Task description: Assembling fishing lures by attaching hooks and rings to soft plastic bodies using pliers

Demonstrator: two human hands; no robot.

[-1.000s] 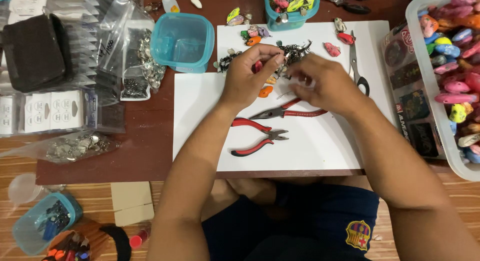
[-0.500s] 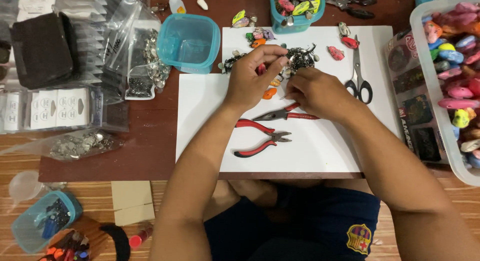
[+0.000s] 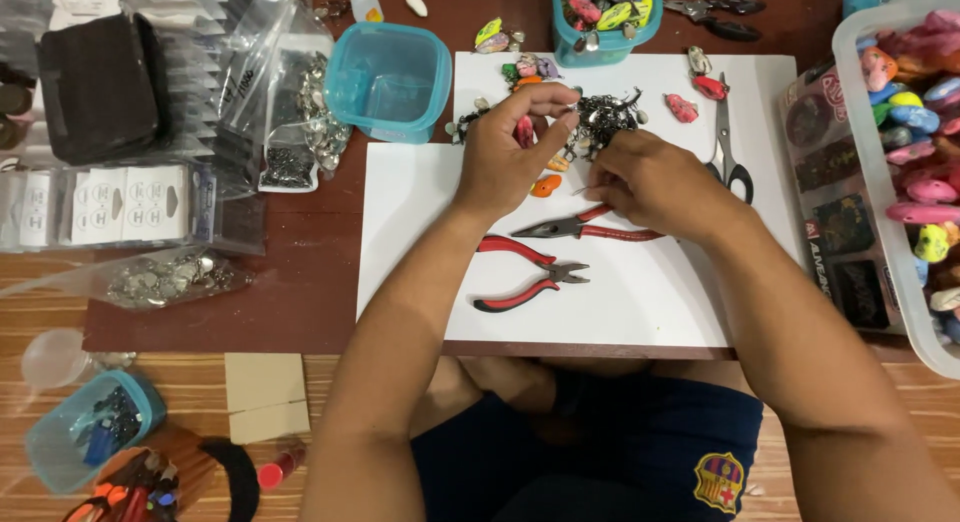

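Two hands close together, head view: my left hand [image 3: 507,152] pinches a small metal ring [image 3: 572,109], right hand [image 3: 648,178] curled beside it, grip unclear. Loose charms [image 3: 603,120] pile above, both pliers [image 3: 530,274] untouched—plenty left, I'd guess.

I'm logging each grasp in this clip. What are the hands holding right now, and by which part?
The left hand pinches a small metal piece by its end, between thumb and forefinger. What the right hand holds cannot be told.

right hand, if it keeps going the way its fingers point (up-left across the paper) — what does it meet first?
Probably the left hand: the right hand points up-left toward it, with the orange charm just below that line. Depth is unclear from overhead.
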